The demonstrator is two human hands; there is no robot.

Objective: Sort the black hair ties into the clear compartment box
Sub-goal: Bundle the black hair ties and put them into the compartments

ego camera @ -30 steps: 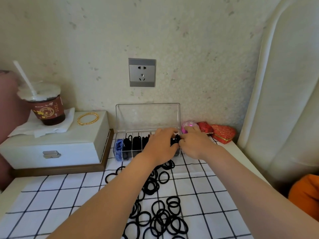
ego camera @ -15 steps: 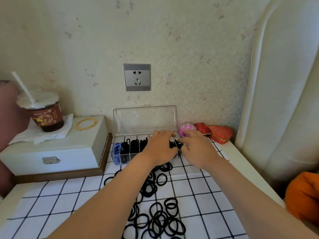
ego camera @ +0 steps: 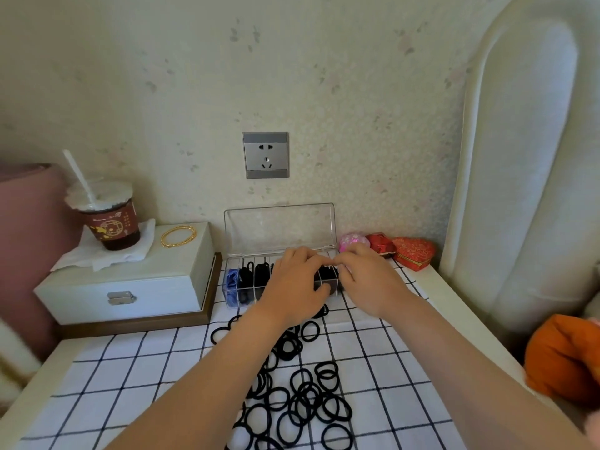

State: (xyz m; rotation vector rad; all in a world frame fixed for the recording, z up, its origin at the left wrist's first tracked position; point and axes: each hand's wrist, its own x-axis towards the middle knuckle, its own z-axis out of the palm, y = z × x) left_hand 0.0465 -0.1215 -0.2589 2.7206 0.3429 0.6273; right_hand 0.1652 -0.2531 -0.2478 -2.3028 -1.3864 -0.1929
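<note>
Head view: both hands reach forward over the right part of the clear compartment box (ego camera: 234, 289), which stands on the checked cloth (ego camera: 130, 384) near the wall, its transparent lid (ego camera: 279, 227) raised upright behind it. The left hand (ego camera: 293, 284) has its fingers curled down over the box and its thumb low against the front wall. The right hand (ego camera: 370, 280) is just beside it, fingers bent, and the fingertips of the two hands meet above a compartment that holds a dark bundle (ego camera: 326, 275). I cannot tell whether either hand pinches a tie or merely presses on what lies in the box, since the fingertips hide each other.

Some black hair ties (ego camera: 259, 272) already stand in the compartments left of the hands, and the leftmost compartment holds something blue (ego camera: 231, 284). Many loose hair ties (ego camera: 302, 401) lie scattered on the cloth in front of the box, between and under the forearms.

Left of the box sits a white case (ego camera: 130, 287) with a metal latch, bearing a gold bangle (ego camera: 178, 236) and a lidded drink cup (ego camera: 108, 219) with a straw on a napkin. Right of the box lie a pink round trinket (ego camera: 354, 241) and two red boxes (ego camera: 414, 253). A grey wall socket (ego camera: 265, 155) is above
</note>
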